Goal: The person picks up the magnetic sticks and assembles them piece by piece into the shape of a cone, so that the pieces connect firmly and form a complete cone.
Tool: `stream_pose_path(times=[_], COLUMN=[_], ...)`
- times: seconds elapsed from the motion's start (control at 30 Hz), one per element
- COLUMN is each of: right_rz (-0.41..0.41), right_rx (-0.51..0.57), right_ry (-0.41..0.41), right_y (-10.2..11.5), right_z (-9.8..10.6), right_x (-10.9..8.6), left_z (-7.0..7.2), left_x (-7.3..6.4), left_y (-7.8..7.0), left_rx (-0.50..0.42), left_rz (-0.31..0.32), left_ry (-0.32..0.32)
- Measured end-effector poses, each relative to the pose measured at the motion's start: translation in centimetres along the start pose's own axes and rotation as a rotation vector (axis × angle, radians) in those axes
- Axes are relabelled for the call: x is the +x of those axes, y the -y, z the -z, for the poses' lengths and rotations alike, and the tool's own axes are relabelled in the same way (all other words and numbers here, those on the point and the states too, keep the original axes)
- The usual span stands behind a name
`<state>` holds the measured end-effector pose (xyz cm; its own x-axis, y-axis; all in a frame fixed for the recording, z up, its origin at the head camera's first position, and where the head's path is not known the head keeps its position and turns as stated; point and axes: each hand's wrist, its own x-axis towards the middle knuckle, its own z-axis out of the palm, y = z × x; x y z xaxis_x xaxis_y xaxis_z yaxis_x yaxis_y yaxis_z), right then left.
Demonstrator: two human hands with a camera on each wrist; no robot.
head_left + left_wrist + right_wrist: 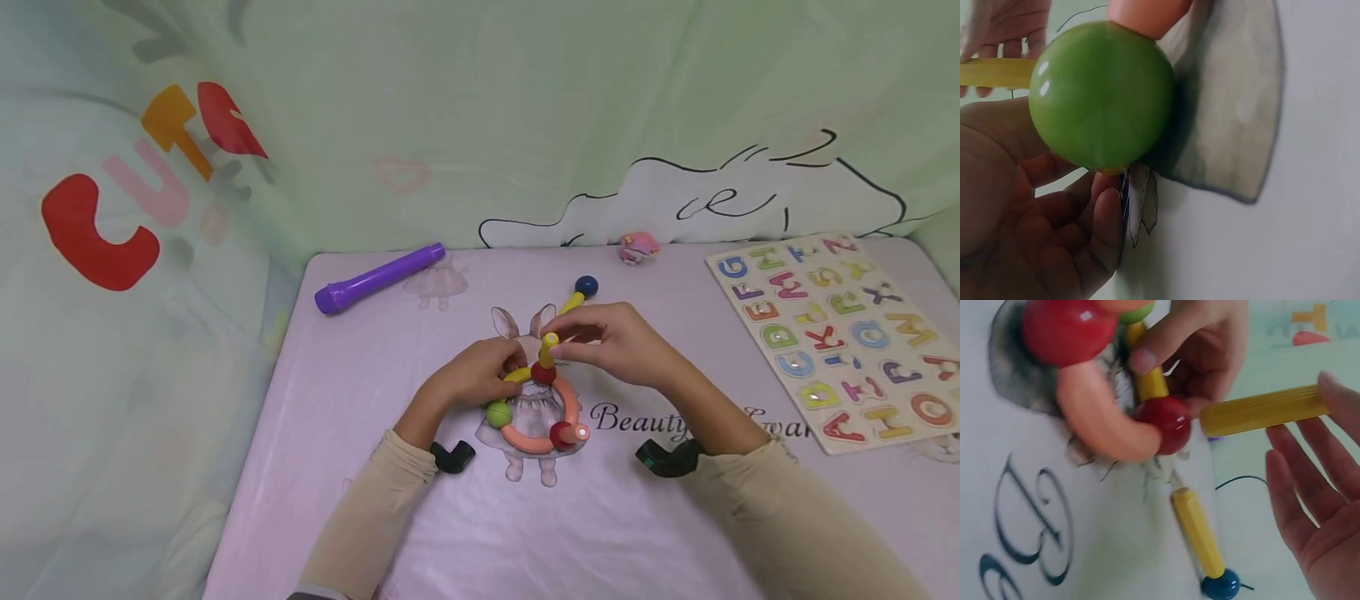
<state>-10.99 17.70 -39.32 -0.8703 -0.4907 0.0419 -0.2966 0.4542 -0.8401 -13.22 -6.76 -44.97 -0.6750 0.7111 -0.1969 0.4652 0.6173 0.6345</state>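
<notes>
Pinching on both sides

Long purple toy microphone point(378, 279), bench point(517, 542) left. Left hand point(474, 372): grip pinches curved yellow bar point(1152, 386) of orange-and-yellow ring with coloured balls point(572, 402), mid-bench. Right hand point(618, 343): grip pinches ridged yellow stick point(548, 352), lower end by glossy red ball point(543, 374). Pale alphabet board point(847, 342) far right.

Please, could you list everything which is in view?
Ring: one, orange and yellow, centre
Balls: four; two red, one green on ring, one blue behind
Pegs: three; two yellow, one orange, by ring
Microphone: one, purple, back left
Toy: one, pink, back
Alphabet board: one, multicoloured, right
Table: one, pinkish, underneath
Cloth: count unclear, pale, left and behind
Devices: two, black, wrists
Sleeves: two, beige, forearms
Left hand: one, holding ring
Right hand: one, holding peg
</notes>
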Motion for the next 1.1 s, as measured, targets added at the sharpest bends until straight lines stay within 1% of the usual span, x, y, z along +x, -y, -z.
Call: stream_pose_path(times=[0.2,0.3,0.37,0.43,0.53,0.6,0.67,0.73,0.83,0.9,0.93,1.0,1.1], right_rz=[-0.021,-0.008,0.006,0.014,0.009,0.000,-0.006,-0.008,-0.010,-0.025,-0.031,-0.043,-0.053], right_rx=[-0.027,-0.056,-0.078,-0.098,-0.128,-0.134,-0.135,-0.129,-0.120,-0.120,-0.117,-0.109,-0.090], right_ry=[0.076,0.139,0.166,0.176,0.180,0.188,0.199,0.203,0.205,0.203,0.202,0.200,0.202], right_y=[-0.9,-1.1,-1.1,-1.1,-1.4,-1.5,-1.8,-2.0,-2.3,-2.5,-2.5,-2.7,-3.0], right_z=[-0.4,-0.8,-1.0,-1.2,-1.3,-1.4,-1.5,-1.6,-1.7,-1.8,-1.8,-1.9,-2.1], right_x=[-0.1,-0.1,-0.2,-0.3,-0.5,-0.6,-0.6,-0.6,-0.7,-0.7,-0.7,-0.9,-1.2], left_z=[0.0,-0.1,-0.1,-0.1,0.2,0.6,1.1,1.7,2.3,2.5,2.5,2.5,2.3], left_x=[0.0,0.0,0.1,0.1,-0.1,-0.4,-0.9,-1.4,-2.0,-2.1,-2.1,-2.0,-1.6], left_y=[0.0,0.0,0.0,-0.1,-0.2,-0.2,-0.2,-0.1,0.1,0.2,0.3,0.5,0.8], left_rx=[-0.003,0.009,0.023,0.032,0.040,0.040,0.050,0.052,0.046,0.029,0.023,0.009,-0.020], left_rz=[-0.009,-0.029,-0.035,-0.020,0.039,0.084,0.115,0.132,0.132,0.118,0.112,0.098,0.120], left_ry=[-0.005,-0.019,-0.035,-0.060,-0.072,-0.052,-0.007,0.047,0.101,0.111,0.103,0.048,-0.086])
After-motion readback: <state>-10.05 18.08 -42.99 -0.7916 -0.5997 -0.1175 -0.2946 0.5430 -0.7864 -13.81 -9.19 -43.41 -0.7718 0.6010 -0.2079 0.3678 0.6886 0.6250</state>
